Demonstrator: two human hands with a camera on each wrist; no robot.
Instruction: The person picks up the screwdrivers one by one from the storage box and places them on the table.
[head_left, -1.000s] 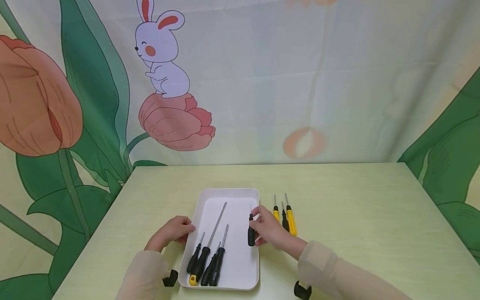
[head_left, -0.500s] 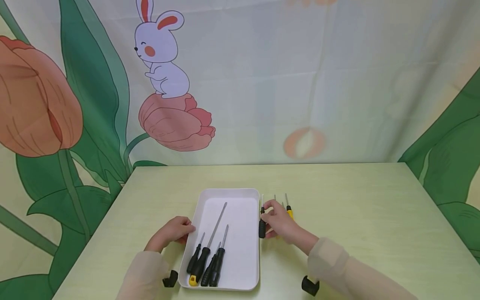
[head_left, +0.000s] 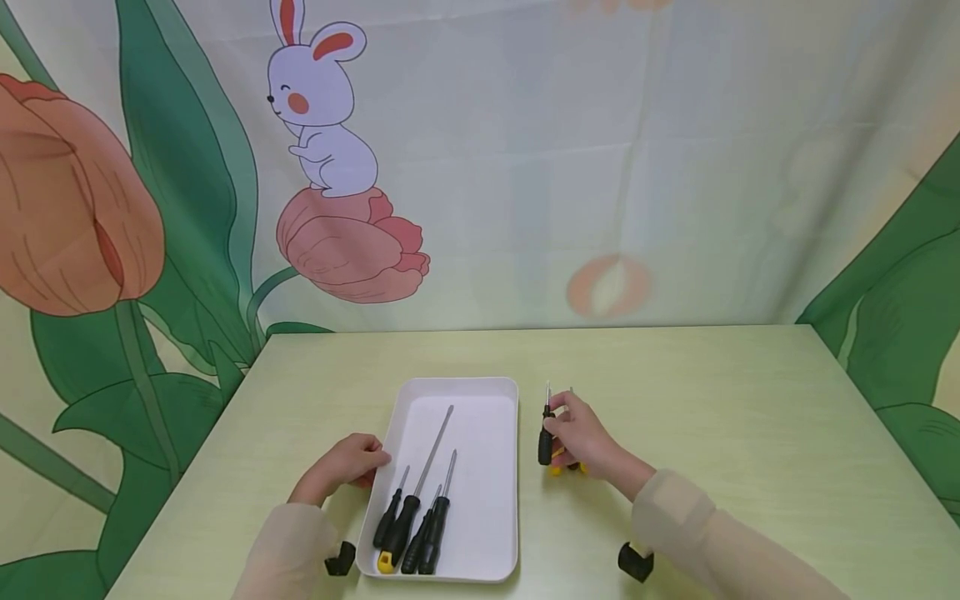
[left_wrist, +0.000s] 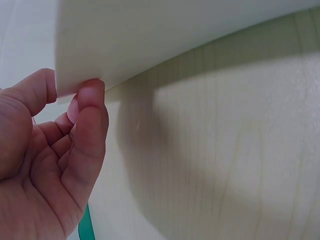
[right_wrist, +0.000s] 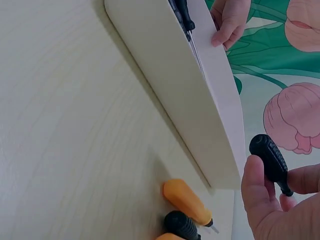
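My right hand (head_left: 581,433) pinches a small black-handled screwdriver (head_left: 546,437) by its handle, shaft pointing away, to the right of the white tray (head_left: 487,533). Below and partly behind that hand lie more screwdrivers, mostly hidden in the head view. In the right wrist view, a yellow screwdriver (right_wrist: 186,201) and a black screwdriver (right_wrist: 181,225) show on the table. With thumb and fingers, my left hand (head_left: 348,458) pinches the tray's left rim. Inside the tray's left half rest several black-handled screwdrivers (head_left: 405,525), one with a yellow handle end.
The pale wooden table (head_left: 735,433) reaches back to a curtain (head_left: 510,167) printed with a rabbit and tulips. Black wrist mounts (head_left: 636,562) hang under both sleeves.
My right hand has carried the black screwdriver from over the tray's right side out to the right, over the screwdrivers on the table. My left hand has stayed at the rim.
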